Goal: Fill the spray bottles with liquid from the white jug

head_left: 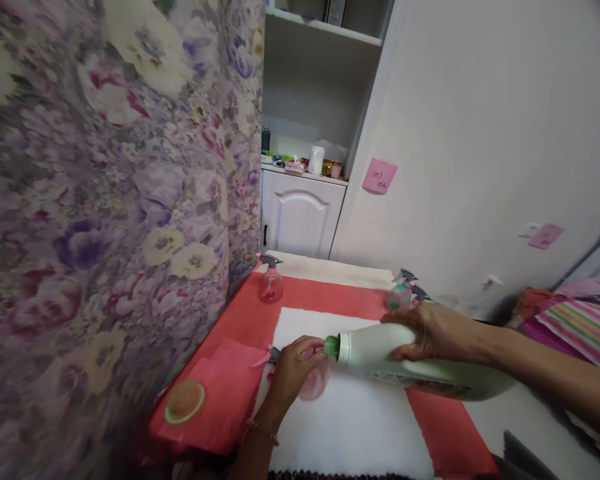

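Observation:
My right hand (425, 333) is wrapped round a large pale green jug-like bottle (380, 343), tipped nearly level with its neck pointing left. Its green spout (332, 345) is at the mouth of a clear pink round spray bottle (314, 385). Fingers of my left hand (297, 363) close round the top of that spray bottle, which stands on a white cloth (355, 427). A grey and pink spray head (267, 358) shows just left of my left hand; whether the hand touches it is hidden. I cannot make out any liquid flowing.
A pink spray bottle (271, 285) stands at the table's back left, a green one (399, 297) with another spray head at the back right. A round green-rimmed lid (185, 401) lies on the red cloth (220, 400). A floral curtain (130, 200) borders the left side.

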The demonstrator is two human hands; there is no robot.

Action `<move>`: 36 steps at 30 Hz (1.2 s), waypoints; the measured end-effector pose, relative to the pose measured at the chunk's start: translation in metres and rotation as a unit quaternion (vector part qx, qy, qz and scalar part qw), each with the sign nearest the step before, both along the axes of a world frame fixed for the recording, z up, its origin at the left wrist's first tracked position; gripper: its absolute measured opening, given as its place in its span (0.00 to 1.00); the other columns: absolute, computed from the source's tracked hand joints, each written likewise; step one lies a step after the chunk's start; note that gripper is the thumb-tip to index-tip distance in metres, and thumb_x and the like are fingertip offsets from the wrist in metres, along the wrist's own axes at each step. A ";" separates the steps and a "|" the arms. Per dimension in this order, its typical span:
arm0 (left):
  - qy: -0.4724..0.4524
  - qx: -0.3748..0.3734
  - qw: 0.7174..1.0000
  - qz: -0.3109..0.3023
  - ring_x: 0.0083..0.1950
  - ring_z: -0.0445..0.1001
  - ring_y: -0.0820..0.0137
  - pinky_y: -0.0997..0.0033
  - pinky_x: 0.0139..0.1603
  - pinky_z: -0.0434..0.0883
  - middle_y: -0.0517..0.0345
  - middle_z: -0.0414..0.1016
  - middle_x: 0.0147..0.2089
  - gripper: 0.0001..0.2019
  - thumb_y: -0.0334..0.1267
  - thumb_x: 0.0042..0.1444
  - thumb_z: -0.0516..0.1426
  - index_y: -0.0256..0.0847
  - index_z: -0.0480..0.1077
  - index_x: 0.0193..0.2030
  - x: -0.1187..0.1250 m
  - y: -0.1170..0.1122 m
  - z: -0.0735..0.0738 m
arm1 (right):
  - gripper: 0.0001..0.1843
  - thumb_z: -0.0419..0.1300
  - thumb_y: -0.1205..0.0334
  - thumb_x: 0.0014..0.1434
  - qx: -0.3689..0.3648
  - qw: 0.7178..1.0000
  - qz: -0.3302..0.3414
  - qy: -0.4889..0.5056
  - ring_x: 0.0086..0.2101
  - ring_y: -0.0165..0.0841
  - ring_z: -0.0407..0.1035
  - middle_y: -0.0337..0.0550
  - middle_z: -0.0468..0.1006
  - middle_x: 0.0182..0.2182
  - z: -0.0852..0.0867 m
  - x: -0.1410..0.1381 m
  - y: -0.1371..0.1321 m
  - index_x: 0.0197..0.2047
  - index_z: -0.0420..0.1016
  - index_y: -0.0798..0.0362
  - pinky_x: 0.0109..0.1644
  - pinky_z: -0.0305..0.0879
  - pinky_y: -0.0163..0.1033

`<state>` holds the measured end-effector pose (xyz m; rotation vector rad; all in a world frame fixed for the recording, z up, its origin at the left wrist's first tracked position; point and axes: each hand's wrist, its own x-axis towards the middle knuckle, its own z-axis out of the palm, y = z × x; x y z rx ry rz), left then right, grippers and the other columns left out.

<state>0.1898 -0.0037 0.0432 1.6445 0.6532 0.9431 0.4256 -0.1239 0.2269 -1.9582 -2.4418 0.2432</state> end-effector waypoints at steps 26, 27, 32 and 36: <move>0.007 0.009 1.000 0.001 0.43 0.76 0.64 0.69 0.46 0.68 0.55 0.80 0.39 0.09 0.33 0.50 0.59 0.42 0.78 0.37 -0.003 0.001 0.002 | 0.19 0.63 0.46 0.55 -0.005 1.000 -0.005 -0.010 0.31 0.35 0.72 0.42 0.80 0.34 0.005 -0.006 -0.002 0.46 0.76 0.47 0.34 0.64 0.36; 0.006 0.009 1.000 0.000 0.44 0.76 0.64 0.70 0.46 0.68 0.55 0.80 0.39 0.09 0.33 0.50 0.59 0.42 0.78 0.37 -0.003 0.000 0.001 | 0.19 0.62 0.46 0.55 -0.004 1.000 -0.004 -0.009 0.31 0.35 0.72 0.42 0.80 0.34 0.005 -0.006 -0.002 0.46 0.76 0.47 0.34 0.64 0.36; 0.005 0.010 1.000 0.001 0.44 0.76 0.63 0.69 0.46 0.69 0.55 0.80 0.40 0.09 0.33 0.50 0.59 0.42 0.78 0.38 -0.003 -0.001 0.001 | 0.18 0.63 0.46 0.55 -0.008 1.000 -0.002 -0.002 0.32 0.36 0.72 0.42 0.79 0.35 0.004 -0.004 -0.002 0.45 0.76 0.47 0.35 0.65 0.37; 0.006 0.010 1.000 0.003 0.43 0.76 0.63 0.69 0.45 0.69 0.55 0.80 0.39 0.08 0.35 0.50 0.59 0.42 0.78 0.37 -0.002 0.000 0.001 | 0.18 0.63 0.45 0.55 -0.009 1.000 -0.003 -0.003 0.31 0.36 0.71 0.42 0.79 0.33 0.004 -0.003 -0.001 0.45 0.76 0.46 0.34 0.64 0.37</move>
